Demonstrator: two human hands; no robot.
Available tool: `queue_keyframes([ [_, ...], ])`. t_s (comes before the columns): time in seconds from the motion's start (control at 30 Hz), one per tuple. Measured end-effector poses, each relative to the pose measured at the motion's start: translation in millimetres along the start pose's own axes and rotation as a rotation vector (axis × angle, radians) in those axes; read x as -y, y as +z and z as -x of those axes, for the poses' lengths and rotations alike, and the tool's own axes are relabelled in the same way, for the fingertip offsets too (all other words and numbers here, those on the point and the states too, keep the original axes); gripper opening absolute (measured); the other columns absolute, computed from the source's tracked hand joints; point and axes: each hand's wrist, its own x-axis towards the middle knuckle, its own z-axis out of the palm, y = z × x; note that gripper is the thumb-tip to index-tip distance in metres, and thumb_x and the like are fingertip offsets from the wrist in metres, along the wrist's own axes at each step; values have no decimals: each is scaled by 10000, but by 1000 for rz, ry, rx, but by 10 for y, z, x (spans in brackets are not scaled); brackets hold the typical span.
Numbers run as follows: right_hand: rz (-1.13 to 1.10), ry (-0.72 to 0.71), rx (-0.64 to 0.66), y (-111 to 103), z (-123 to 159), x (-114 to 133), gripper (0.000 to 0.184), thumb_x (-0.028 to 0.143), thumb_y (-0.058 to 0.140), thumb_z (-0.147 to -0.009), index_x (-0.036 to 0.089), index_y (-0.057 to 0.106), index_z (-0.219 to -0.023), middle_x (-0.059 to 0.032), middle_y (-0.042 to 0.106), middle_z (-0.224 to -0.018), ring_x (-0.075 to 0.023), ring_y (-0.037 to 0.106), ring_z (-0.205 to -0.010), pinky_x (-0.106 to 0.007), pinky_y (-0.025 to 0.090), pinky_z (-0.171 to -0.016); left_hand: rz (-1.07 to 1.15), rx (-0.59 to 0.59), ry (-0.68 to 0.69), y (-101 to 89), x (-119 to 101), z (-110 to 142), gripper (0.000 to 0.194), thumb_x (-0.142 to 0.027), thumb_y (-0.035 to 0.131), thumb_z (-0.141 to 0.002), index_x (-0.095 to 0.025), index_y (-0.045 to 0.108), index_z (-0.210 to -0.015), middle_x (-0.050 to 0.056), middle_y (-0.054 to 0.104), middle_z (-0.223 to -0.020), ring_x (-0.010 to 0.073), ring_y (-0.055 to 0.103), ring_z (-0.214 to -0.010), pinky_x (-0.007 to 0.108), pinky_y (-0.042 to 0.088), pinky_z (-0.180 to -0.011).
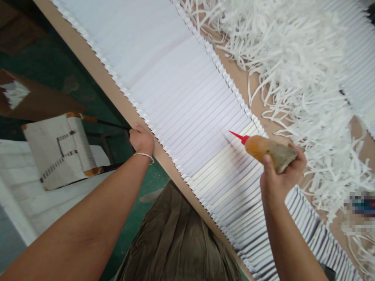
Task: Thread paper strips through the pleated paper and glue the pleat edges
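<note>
My right hand (pixel 283 173) is wrapped round a glue bottle (pixel 258 150) with an amber body, a grimy base and a red pointed nozzle. The bottle is tilted, its tip just above a long row of overlapping white strips (pixel 175 89). Some strips below the tip look cream-coloured. My left hand (pixel 142 139), with a thin bracelet at the wrist, is closed over the near edge of the brown tabletop (pixel 172 166). Its fingertips are partly hidden, beside the row's jagged border.
A big tangle of thin white strips (pixel 281 58) lies beyond the row, with another white row (pixel 359 66) at the far right. To the left stand a folding seat (pixel 61 150) and a cardboard box (pixel 43 101) on the green floor (pixel 58 54).
</note>
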Motion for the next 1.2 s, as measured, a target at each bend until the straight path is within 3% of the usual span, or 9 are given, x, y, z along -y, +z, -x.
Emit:
queue_keyframes([
  [0.07,-151,146,-84,58,-387,-134,515,441,824,-745,236,582,-1151,-31,657,-1151,-236,678,-1098,-523,567,-1009,9,-6,-7,-7,-7,1,476,-324,233,-1095,-38,613,-1103,276,681,-1174,338,677,-1154,435,506,-979],
  [0.2,-314,322,-56,164,-918,-465,502,450,840,-734,231,564,-1093,-10,663,-1061,-189,712,-884,-396,634,-749,33,-4,-6,1,1,-16,487,-342,228,-1103,-35,600,-1040,297,682,-1155,347,682,-1126,423,516,-938],
  [0.33,-309,318,-18,260,-1061,-630,492,475,839,-748,233,568,-1081,-8,658,-1077,-184,710,-905,-391,640,-733,36,-27,8,24,29,-40,435,-340,246,-1099,-77,574,-989,286,682,-1119,334,688,-1088,398,515,-884],
  [0.5,-258,275,-26,337,-1072,-636,479,490,820,-774,233,562,-1086,-18,655,-1097,-177,707,-910,-387,642,-746,46,-18,0,16,27,-35,424,-333,243,-1102,-90,565,-972,277,681,-1120,323,685,-1088,385,502,-876],
  [0.67,-218,272,29,319,-974,-610,432,456,806,-790,234,559,-1066,-31,648,-1078,-165,699,-899,-324,615,-728,10,-2,2,8,11,-28,470,-316,200,-1109,-50,581,-1040,281,676,-1160,318,685,-1101,389,492,-894],
  [0.77,-263,274,29,311,-821,-573,486,433,848,-739,223,560,-1069,-12,644,-1037,-152,684,-874,-346,613,-777,-6,13,7,-4,-3,-20,489,-304,190,-1112,-18,586,-1083,293,671,-1190,322,678,-1130,395,478,-936],
  [0.93,-292,303,64,315,-464,-428,520,403,878,-696,214,573,-1072,16,642,-1002,-137,656,-917,-369,577,-908,19,38,0,-39,-29,3,504,-296,205,-1120,32,587,-1130,321,656,-1222,332,664,-1169,398,470,-960],
  [1.2,-124,350,151,223,194,-382,544,450,852,-727,217,597,-1147,19,612,-999,-133,610,-927,-329,527,-927,80,26,-5,10,-1,-5,523,-312,212,-1123,39,597,-1162,322,657,-1236,323,655,-1198,414,470,-1007],
])
